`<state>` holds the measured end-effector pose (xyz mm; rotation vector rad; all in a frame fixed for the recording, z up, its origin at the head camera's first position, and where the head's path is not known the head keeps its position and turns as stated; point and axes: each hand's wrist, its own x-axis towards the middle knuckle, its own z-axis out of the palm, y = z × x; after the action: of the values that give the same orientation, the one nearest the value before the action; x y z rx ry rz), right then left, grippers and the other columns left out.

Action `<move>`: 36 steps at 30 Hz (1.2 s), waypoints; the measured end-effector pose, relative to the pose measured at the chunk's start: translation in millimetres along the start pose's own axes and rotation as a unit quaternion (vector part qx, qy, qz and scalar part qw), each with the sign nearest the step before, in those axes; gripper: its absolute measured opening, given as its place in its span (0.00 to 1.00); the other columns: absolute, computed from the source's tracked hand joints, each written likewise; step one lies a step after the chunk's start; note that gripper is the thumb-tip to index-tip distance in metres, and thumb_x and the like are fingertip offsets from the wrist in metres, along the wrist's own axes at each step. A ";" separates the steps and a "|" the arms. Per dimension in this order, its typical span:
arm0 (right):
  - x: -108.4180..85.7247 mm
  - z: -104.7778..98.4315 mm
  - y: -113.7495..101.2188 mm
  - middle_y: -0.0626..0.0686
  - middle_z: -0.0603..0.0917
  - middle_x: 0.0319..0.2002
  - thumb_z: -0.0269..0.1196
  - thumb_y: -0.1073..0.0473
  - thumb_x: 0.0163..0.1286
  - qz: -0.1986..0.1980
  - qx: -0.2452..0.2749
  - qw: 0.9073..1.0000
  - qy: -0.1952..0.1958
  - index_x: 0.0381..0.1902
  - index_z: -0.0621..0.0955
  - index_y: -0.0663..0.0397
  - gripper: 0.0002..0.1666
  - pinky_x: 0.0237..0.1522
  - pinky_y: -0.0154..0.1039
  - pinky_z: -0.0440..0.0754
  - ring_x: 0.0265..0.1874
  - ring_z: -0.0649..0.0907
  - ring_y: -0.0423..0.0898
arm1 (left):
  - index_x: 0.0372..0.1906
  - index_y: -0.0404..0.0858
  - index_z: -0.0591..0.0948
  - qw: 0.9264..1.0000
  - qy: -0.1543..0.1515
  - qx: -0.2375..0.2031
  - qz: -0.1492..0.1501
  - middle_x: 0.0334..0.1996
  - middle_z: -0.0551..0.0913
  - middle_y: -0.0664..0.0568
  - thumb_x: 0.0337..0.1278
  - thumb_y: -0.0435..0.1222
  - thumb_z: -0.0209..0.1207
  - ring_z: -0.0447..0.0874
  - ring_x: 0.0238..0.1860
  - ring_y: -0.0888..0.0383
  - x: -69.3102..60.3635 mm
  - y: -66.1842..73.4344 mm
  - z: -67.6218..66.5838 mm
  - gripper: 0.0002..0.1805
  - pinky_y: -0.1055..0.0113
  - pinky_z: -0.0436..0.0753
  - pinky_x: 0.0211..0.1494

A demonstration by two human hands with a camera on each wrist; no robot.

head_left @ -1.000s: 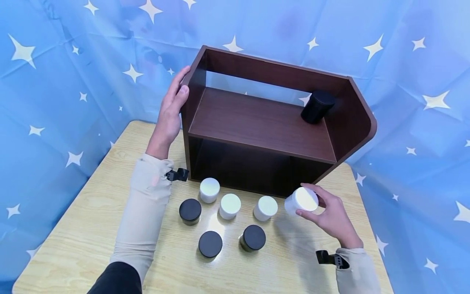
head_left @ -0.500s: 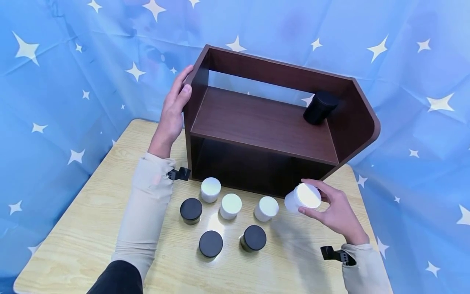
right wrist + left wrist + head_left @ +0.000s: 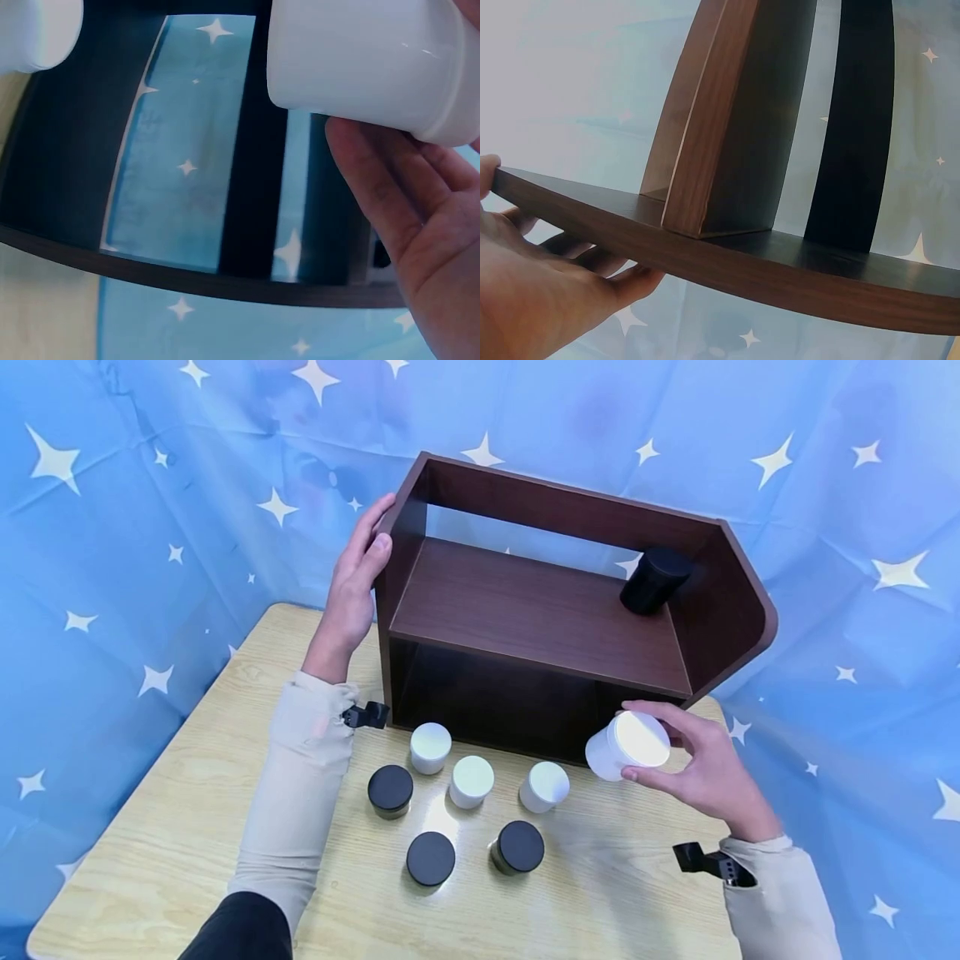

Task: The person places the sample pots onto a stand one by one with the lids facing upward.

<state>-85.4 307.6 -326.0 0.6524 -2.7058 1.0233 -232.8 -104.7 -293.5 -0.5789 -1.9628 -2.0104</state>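
My right hand pinches a white lidded jar between thumb and fingers, tilted and raised in front of the lower right of a dark brown shelf. Close up in the right wrist view, the white jar lies between the right hand's fingers and a thumb mostly out of frame. My left hand grips the shelf's left side panel, the thumb at its front edge. In the left wrist view, that hand's fingers bend against the outside of the panel.
A black jar stands on the upper board, at the right. On the wooden table before the shelf are three white jars and three black-lidded jars. A blue star-patterned cloth hangs behind.
My right hand has lifted the white jar slightly and moved it to the right, while its forearm swung right. The left hand stays on the shelf panel.
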 end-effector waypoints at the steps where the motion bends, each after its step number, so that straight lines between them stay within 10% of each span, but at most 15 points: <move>1: 2.7 -2.8 -1.8 0.27 0.80 0.53 0.82 0.70 0.41 -0.006 -0.002 1.000 -0.002 0.63 0.79 0.52 0.47 0.45 0.19 0.78 0.43 0.80 0.28 | 0.78 0.52 0.61 1.000 0.000 0.000 0.001 0.75 0.64 0.52 0.74 0.44 0.41 0.62 0.71 0.55 0.2 0.0 -0.1 0.30 0.54 0.60 0.75; 21: 63.1 -31.9 -34.3 0.30 0.81 0.53 0.78 0.75 0.46 -0.033 0.016 0.999 0.018 0.63 0.79 0.55 0.43 0.36 0.23 0.83 0.40 0.84 0.30 | 0.78 0.50 0.61 1.000 0.004 0.018 0.004 0.74 0.64 0.52 0.74 0.44 0.42 0.64 0.70 0.55 2.5 -4.4 0.6 0.30 0.55 0.62 0.74; 29: 94.1 -38.6 -45.8 0.46 0.84 0.52 0.77 0.58 0.56 0.058 -0.035 0.996 0.061 0.61 0.81 0.47 0.33 0.37 0.21 0.79 0.38 0.84 0.35 | 0.78 0.50 0.61 1.000 0.007 0.027 0.009 0.75 0.64 0.51 0.74 0.44 0.41 0.64 0.71 0.55 2.5 -5.6 0.1 0.30 0.55 0.62 0.74; 36: 120.6 -33.7 -56.2 0.61 0.83 0.58 0.71 0.34 0.57 0.180 -0.114 0.974 0.079 0.63 0.78 0.52 0.42 0.43 0.49 0.74 0.54 0.76 0.58 | 0.78 0.51 0.61 0.999 0.007 0.035 0.010 0.75 0.63 0.53 0.74 0.45 0.42 0.63 0.71 0.56 2.0 -3.5 1.7 0.30 0.54 0.61 0.75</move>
<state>-166.5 251.7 -230.4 0.0362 -2.7952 0.7710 -236.0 -102.7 -295.7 -0.5659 -2.0022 -1.9195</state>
